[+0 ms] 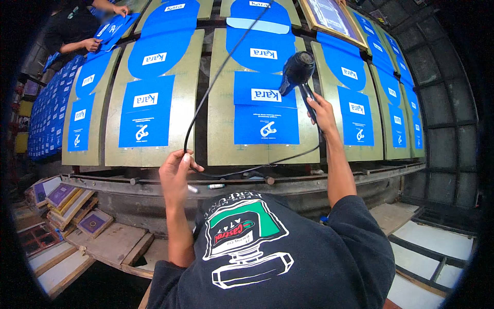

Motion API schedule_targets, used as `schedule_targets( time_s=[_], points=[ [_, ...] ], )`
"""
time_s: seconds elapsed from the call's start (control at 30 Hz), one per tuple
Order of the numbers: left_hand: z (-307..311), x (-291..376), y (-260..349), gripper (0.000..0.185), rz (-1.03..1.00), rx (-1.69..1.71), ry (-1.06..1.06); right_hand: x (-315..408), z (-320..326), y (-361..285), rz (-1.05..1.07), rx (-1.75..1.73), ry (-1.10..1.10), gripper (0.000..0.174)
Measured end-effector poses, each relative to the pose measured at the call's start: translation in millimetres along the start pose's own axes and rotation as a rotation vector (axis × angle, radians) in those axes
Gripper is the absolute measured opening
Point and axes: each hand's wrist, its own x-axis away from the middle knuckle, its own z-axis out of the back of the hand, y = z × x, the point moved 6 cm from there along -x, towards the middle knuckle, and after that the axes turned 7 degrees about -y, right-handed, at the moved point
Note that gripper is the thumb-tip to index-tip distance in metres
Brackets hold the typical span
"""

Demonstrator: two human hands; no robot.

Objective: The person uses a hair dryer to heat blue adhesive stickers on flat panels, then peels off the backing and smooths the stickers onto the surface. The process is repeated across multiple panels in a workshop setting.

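My right hand (323,112) grips the handle of a black hair dryer (298,68), its nozzle pointing down-left over a blue printed fabric panel (266,125). The panel lies flat on a board (224,154) in front of me and bears white printing. The black power cord (210,88) hangs in a loop from the dryer's handle and also runs up across the boards. My left hand (180,166) holds this cord between thumb and fingers near the table's front edge. More blue printed fabric panels (146,119) lie on the neighbouring boards at both sides.
A wooden-framed printing screen (335,19) is at the upper right. At the upper left a co-worker's hands (92,44) hold blue fabric. Stacked frames (71,201) lean at the lower left. A metal rail (154,183) runs along the table front, with a small tube (216,186) beside it.
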Motion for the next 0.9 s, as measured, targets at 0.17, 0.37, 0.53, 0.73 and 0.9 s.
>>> schedule_targets(
  time_s=[0.17,0.37,0.53,0.73,0.9],
  points=[
    [-5.0,13.4,4.5,0.017,-0.033,0.113,-0.006,51.8,1.5,6.3,-0.027,-0.033,0.014,0.053],
    [-12.7,32.7,-4.3,0.018,0.0,0.082,-0.059,93.8,-44.3,-4.3,-0.031,-0.076,-0.044,0.051],
    [-15.7,39.0,-3.7,0.017,-0.008,0.08,-0.096,82.8,-92.0,-2.1,0.022,-0.188,-0.185,0.049],
    [-14.5,49.1,-0.4,0.014,-0.022,0.091,-0.058,95.7,-48.3,12.3,0.006,-0.115,-0.015,0.05],
    [-16.5,53.7,-6.8,0.014,-0.028,0.134,-0.067,100.5,-26.6,17.6,-0.013,-0.078,0.071,0.049]
  ],
)
